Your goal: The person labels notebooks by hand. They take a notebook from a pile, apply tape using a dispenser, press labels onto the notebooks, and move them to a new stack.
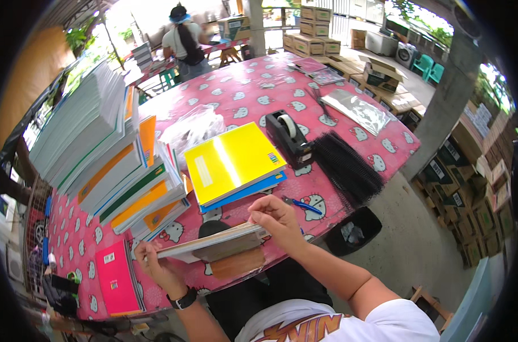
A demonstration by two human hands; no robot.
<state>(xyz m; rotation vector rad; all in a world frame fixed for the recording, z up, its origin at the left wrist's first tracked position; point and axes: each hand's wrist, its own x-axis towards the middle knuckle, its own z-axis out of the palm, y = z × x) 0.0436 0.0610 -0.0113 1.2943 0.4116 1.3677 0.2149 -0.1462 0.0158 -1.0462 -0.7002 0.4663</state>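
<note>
White shirt nearest, booklets, edges in both hands' grip, bare tablecloth leftward

The booklets between the hands show matt paper edges; beyond them, the yellow notebook is glossy, the tape dispenser smooth black plastic, the tabletop cover shiny, plastic-looking.

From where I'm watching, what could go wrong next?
The held paper bundle could slip: the left hand and right hand are only at its ends. The blue pen, near the edge of the table, might roll off if nudged. The tall, uneven notebook pile may topple if bumped.
</note>
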